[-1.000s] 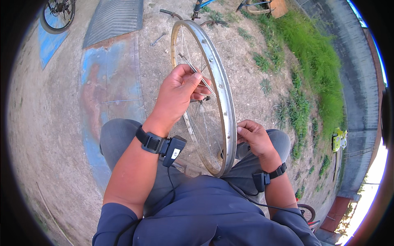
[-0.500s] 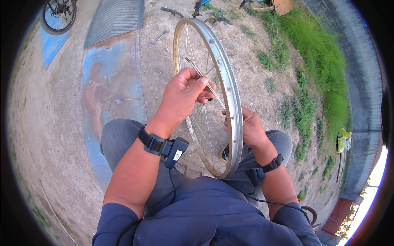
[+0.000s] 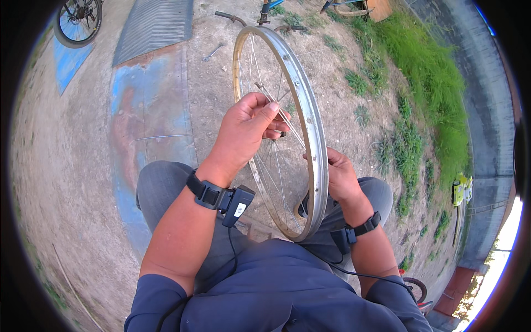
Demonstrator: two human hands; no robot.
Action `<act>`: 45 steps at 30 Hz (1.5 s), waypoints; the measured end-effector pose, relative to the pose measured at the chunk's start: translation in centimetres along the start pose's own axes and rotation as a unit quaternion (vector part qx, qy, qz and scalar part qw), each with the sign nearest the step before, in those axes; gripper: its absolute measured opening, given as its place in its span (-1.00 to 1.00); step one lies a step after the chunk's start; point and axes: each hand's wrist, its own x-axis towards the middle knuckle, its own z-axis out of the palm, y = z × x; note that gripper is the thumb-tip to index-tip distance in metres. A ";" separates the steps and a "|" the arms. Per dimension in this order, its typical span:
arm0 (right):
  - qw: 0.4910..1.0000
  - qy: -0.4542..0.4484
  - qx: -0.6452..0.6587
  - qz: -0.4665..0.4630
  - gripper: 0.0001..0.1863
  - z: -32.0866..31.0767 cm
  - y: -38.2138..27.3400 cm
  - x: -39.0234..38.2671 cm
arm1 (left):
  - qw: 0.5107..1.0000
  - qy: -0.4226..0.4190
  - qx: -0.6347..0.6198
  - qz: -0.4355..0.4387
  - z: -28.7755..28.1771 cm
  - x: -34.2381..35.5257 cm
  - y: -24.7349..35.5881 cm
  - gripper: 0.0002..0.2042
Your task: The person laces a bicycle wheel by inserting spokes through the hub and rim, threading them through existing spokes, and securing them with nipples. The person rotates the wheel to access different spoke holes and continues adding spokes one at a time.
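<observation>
A bicycle wheel rim (image 3: 308, 104) without a tyre stands upright between my knees, with thin spokes (image 3: 281, 188) running to a hub partly hidden behind my left hand. My left hand (image 3: 259, 117) is closed in a pinch on a few loose-looking spokes (image 3: 293, 130) that slant down to the right across the wheel. At the right side of the rim my right hand (image 3: 338, 172) is curled, its thumb and fingers near the lower ends of those spokes. The rim covers part of these fingers, so their exact grip is hidden.
A wrench (image 3: 212, 52) lies on the dirt beyond the wheel, near bicycle handlebars (image 3: 232, 17). To the left are a blue, rusty metal sheet (image 3: 124, 105), a ribbed plate (image 3: 155, 27) and another bicycle wheel (image 3: 78, 22). Grass (image 3: 426, 72) grows along a wall (image 3: 489, 122) on the right.
The spokes' upper ends have shifted slightly right and down. My right fingers have shifted slightly at the rim; my left hand keeps its pinch.
</observation>
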 end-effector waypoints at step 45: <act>0.999 0.000 -0.012 0.041 -0.84 -3.7 -0.4 -3.2 | 0.998 0.059 0.012 0.017 -0.7 0.1 0.5 -0.75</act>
